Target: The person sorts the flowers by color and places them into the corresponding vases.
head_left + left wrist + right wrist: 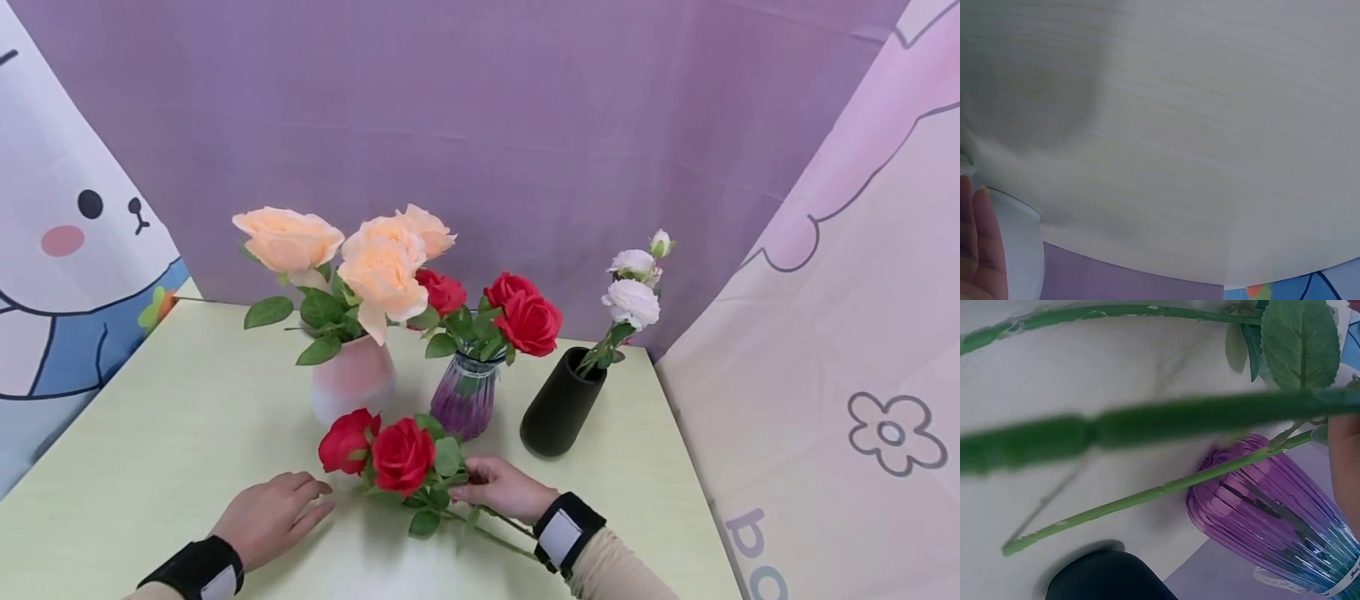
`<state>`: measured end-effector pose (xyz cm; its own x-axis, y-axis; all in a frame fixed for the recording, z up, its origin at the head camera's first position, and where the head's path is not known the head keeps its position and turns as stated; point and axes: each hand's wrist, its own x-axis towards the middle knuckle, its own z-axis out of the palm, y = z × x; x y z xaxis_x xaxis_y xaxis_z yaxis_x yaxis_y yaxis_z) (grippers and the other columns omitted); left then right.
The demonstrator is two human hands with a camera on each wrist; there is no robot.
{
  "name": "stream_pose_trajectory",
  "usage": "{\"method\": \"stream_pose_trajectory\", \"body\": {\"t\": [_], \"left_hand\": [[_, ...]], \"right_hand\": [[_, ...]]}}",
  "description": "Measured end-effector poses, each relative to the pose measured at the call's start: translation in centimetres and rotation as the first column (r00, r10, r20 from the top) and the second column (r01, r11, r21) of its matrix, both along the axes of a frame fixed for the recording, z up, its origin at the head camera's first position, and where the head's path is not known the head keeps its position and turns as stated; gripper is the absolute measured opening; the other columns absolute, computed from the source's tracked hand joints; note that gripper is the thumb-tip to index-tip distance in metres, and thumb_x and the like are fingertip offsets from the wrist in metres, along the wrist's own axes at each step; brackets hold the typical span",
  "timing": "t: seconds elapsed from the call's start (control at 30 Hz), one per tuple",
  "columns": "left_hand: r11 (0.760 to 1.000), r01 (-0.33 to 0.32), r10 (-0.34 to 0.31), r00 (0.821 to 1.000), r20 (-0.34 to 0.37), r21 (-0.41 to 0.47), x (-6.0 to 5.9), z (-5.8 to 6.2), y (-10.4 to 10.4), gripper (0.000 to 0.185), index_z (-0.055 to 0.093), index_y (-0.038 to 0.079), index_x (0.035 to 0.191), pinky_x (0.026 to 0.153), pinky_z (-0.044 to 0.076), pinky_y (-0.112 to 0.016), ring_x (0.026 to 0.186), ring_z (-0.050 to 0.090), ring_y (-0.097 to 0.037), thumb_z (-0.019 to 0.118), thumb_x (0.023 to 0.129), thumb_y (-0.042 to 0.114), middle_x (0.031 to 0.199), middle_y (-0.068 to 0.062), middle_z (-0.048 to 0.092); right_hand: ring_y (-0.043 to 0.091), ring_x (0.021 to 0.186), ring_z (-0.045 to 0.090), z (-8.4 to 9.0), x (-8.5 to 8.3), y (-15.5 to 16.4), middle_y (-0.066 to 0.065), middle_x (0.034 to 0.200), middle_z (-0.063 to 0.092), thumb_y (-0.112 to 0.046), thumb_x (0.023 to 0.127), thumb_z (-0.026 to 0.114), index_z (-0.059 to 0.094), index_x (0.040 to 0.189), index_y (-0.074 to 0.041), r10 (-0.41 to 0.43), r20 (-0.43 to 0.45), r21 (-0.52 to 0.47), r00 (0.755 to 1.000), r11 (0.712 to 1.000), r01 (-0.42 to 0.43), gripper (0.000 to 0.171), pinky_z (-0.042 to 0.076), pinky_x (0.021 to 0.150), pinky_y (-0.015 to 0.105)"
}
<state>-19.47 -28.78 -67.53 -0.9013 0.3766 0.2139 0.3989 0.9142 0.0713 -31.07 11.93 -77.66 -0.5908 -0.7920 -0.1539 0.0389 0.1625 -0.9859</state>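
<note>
Two red roses (402, 454) lie low over the front of the table, blooms to the left. My right hand (510, 490) pinches their leafy stems near the blooms. Three green stems (1160, 420) cross the right wrist view, one blurred and close. My left hand (270, 517) is just left of the blooms, holding nothing, its fingers extended and slightly bent. In the left wrist view only some fingers (988, 244) show at the lower left. Behind the roses stands a purple ribbed glass vase (463, 400) with more red roses (528, 321) in it.
A pink-and-white vase (352, 379) with peach roses (382, 267) stands back left. At the right, a black vase (562, 408) holds white flowers (632, 302). A purple cloth (480, 125) hangs behind the pale table (150, 433), with printed cloths on both sides.
</note>
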Motion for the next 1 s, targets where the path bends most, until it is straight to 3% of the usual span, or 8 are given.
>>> {"method": "stream_pose_trajectory", "body": {"t": [0.17,0.3,0.33,0.5,0.57,0.7,0.83,1.0], "left_hand": [[0.995,0.076,-0.073,0.996,-0.049,0.065,-2.6,-8.8,-3.5,0.031,0.065,0.044,0.111,0.068,0.056,-0.029,0.088,0.062,-0.005,0.054,0.092,0.066,0.101,0.018,0.066],[0.993,0.085,-0.083,0.996,-0.023,0.082,-3.6,-11.3,-4.4,0.033,0.062,0.047,0.115,0.069,0.056,-0.030,0.090,0.062,-0.005,0.053,0.091,0.069,0.103,0.019,0.065],[0.994,0.080,-0.079,0.997,-0.013,0.081,-3.5,-10.7,-4.2,0.035,0.061,0.047,0.115,0.069,0.056,-0.030,0.090,0.062,-0.005,0.051,0.090,0.070,0.103,0.020,0.065],[0.999,0.030,-0.030,1.000,-0.007,0.016,-1.6,-3.4,-0.8,0.036,0.066,0.043,0.110,0.070,0.057,-0.029,0.088,0.063,-0.005,0.050,0.092,0.070,0.099,0.018,0.066],[1.000,0.004,-0.004,1.000,0.019,-0.023,-0.7,-0.2,0.5,0.037,0.068,0.039,0.108,0.069,0.057,-0.032,0.087,0.064,-0.007,0.052,0.092,0.068,0.097,0.017,0.067],[0.999,-0.004,0.005,1.000,0.020,-0.050,0.4,3.7,2.2,0.027,0.070,0.031,0.098,0.066,0.056,-0.029,0.081,0.063,-0.008,0.067,0.088,0.056,0.090,0.015,0.065],[0.998,-0.001,0.003,1.000,0.025,-0.066,0.7,4.9,2.5,0.024,0.065,0.028,0.087,0.062,0.053,-0.026,0.074,0.056,-0.005,0.072,0.086,0.050,0.081,0.014,0.058],[0.999,-0.007,0.007,1.000,-0.009,-0.043,0.0,2.1,1.4,0.028,0.065,0.031,0.087,0.059,0.052,-0.027,0.072,0.058,-0.005,0.067,0.087,0.059,0.080,0.017,0.057]], "right_hand": [[0.041,0.109,0.062,0.0,-0.1,-0.1,0.020,0.118,0.065,-0.025,0.098,0.062,0.062,0.127,-0.016,0.009,0.036,-0.028,0.999,1.000,-0.008,0.030,0.056,0.089,0.043],[0.039,0.105,0.061,0.6,0.1,-0.1,0.020,0.112,0.064,-0.024,0.100,0.059,0.062,0.125,-0.016,-0.011,0.072,-0.025,0.997,1.000,0.013,0.027,0.054,0.089,0.041],[0.038,0.103,0.060,0.7,0.1,-0.1,0.018,0.109,0.064,-0.024,0.100,0.059,0.062,0.125,-0.016,-0.016,0.078,-0.025,0.997,1.000,0.018,0.027,0.054,0.087,0.040],[0.030,0.096,0.059,0.7,0.0,-0.2,0.006,0.100,0.063,-0.025,0.101,0.057,0.062,0.127,-0.018,0.004,0.060,-0.010,0.998,1.000,-0.003,0.027,0.053,0.081,0.038],[0.030,0.099,0.060,0.5,-0.2,-0.1,0.005,0.105,0.065,-0.026,0.101,0.057,0.060,0.132,-0.020,0.033,0.045,0.010,0.998,0.999,-0.034,0.032,0.054,0.082,0.040],[0.027,0.114,0.060,-0.1,-0.8,0.0,0.003,0.130,0.063,-0.028,0.099,0.059,0.049,0.145,-0.030,0.101,0.052,0.039,0.994,0.994,-0.103,0.046,0.054,0.090,0.042],[0.021,0.123,0.058,-1.2,-1.4,0.3,0.001,0.142,0.056,-0.029,0.096,0.065,0.044,0.148,-0.032,0.143,0.099,0.028,0.985,0.989,-0.146,0.056,0.055,0.092,0.044],[0.022,0.130,0.054,-1.8,-2.0,0.5,0.002,0.146,0.052,-0.031,0.095,0.066,0.041,0.151,-0.025,0.185,0.088,0.009,0.979,0.982,-0.187,0.062,0.053,0.098,0.044]]}}
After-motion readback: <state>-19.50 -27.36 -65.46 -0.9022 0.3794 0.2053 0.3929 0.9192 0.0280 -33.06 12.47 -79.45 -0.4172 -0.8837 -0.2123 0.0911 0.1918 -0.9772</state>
